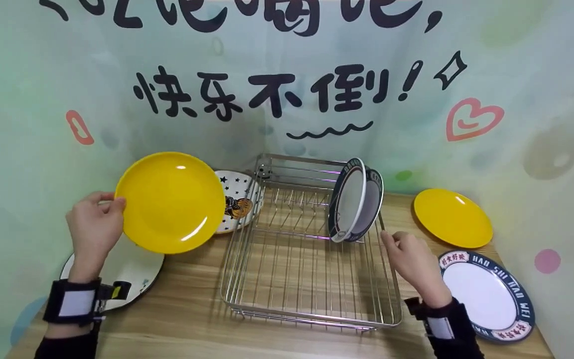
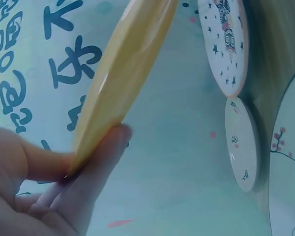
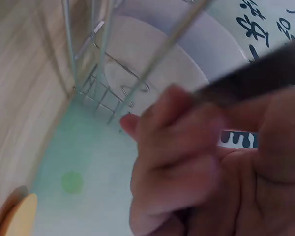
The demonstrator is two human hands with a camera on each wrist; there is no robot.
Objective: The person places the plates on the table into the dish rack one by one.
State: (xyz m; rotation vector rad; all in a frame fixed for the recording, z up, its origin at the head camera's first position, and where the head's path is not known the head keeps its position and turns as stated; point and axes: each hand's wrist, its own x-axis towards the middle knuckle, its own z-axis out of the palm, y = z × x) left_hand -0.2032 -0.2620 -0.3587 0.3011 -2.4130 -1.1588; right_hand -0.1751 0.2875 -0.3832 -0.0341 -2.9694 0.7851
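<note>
Hanging to the left of the rack [image 1: 312,315], the yellow plate [image 1: 170,202] was held in the air by the left hand [image 1: 95,224]. The left thumb and fingers were closed to a narrow pinch on the rim farthest from the rack, so that the plate lay between hand and rack. Its broad face was turned toward the wearer in the head view; the left wrist view showed it nearly edge-on, steeply tilted.

The governing relation was judged to be one of angle. Two rimmed plates [image 1: 349,199] stood upright at the right end of the rack's dividers [image 1: 292,234], their faces directed roughly left and right; the yellow plate's plane lay across theirs. The free dividers lay to the right of the plate and on its side of the rimmed pair.

The left hand was the nearer to the plate. The right hand [image 1: 413,262] was at the rack's right rail, fingers curled, thumb and forefinger apparently pinching it; blur hid the exact contact. A star plate [image 1: 237,192] sat at the rack's back left, and a second yellow plate [image 1: 453,218] lay to its right.
</note>
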